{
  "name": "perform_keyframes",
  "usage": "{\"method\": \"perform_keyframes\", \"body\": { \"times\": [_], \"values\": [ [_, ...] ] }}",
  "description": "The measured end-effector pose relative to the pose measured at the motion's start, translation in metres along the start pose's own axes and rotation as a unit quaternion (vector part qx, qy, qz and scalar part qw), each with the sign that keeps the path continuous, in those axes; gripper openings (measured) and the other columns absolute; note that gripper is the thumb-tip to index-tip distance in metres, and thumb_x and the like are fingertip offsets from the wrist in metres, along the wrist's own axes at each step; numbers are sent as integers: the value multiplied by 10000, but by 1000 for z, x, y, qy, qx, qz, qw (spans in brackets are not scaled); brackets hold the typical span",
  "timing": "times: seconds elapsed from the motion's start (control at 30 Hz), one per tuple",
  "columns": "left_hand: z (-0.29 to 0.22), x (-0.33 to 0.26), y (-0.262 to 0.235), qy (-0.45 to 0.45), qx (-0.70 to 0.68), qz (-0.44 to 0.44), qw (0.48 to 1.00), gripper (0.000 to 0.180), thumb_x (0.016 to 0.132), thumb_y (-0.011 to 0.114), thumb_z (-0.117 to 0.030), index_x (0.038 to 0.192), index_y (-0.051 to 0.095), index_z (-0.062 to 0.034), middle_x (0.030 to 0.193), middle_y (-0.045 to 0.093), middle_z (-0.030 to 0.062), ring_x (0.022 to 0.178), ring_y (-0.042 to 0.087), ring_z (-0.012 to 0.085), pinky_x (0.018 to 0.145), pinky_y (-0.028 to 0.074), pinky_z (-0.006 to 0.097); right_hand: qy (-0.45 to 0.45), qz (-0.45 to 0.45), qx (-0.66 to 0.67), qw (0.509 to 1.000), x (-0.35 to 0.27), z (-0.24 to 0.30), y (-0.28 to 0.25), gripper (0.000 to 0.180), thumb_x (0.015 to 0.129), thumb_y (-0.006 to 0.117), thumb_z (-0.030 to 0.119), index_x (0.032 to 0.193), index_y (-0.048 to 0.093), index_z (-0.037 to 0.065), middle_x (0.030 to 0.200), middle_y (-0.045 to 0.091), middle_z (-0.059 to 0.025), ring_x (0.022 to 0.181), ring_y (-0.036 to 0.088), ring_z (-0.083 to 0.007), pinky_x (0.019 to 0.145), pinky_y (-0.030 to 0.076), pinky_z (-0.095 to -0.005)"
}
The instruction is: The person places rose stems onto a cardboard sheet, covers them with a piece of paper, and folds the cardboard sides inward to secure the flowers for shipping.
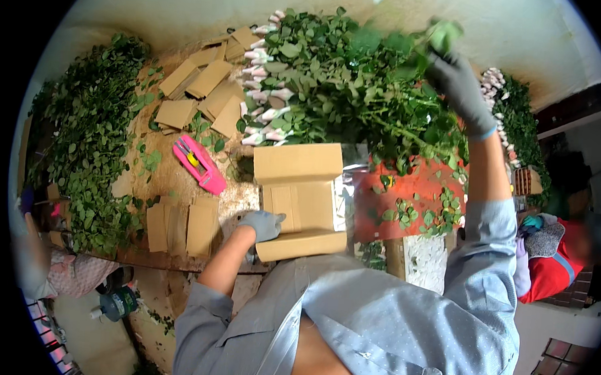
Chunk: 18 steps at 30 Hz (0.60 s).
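Note:
A creased brown cardboard sheet [306, 204] lies in front of me, its far and near flaps bent up. At its left edge is my left hand [264, 226] in a grey glove, fingers closed on the cardboard near the front flap. Out to the far right, my right hand [456, 87], also gloved in grey, is raised over a heap of leafy stems [358, 89]. It grips a green leafy stem [444, 36], smeared by motion; its flower end cannot be made out. White-pink wrapped flower heads [267, 95] line the heap's left side.
A pink tape dispenser [199, 164] lies left of the cardboard. Folded cardboard pieces [185, 226] stand nearer, with more cardboard [208, 79] behind. Loose leaves lie on a red surface [373, 211]. Greenery [95, 131] covers the left; people [559, 259] work at both sides.

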<state>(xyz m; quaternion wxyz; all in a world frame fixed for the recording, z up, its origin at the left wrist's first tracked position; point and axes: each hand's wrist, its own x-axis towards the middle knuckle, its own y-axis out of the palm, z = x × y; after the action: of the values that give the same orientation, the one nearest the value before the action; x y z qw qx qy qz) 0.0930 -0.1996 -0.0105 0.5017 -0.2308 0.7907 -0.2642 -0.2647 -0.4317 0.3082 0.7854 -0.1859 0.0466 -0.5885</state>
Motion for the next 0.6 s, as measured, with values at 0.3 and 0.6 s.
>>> {"method": "perform_keyframes", "body": {
  "times": [0.3, 0.6],
  "values": [
    [-5, -9, -9, 13, -60, 7, 998, 539, 1004, 412, -333, 1523, 499, -220, 1357, 629, 247, 1196, 629, 445, 1074, 480, 480, -19, 283, -292, 913, -190, -206, 147, 358, 919, 681, 162, 1253, 589, 71, 1008, 676, -205, 906, 670, -425, 800, 542, -496],
    [4, -6, 4, -2, -51, -5, 999, 521, 1003, 451, -335, 1516, 499, -257, 1261, 673, 253, 1110, 651, 465, 1009, 491, 529, -87, 383, -521, 758, -165, -164, 189, 340, 828, 732, 285, 1105, 689, 92, 1072, 667, -137, 976, 660, -288, 806, 512, -422]
  ]
}}
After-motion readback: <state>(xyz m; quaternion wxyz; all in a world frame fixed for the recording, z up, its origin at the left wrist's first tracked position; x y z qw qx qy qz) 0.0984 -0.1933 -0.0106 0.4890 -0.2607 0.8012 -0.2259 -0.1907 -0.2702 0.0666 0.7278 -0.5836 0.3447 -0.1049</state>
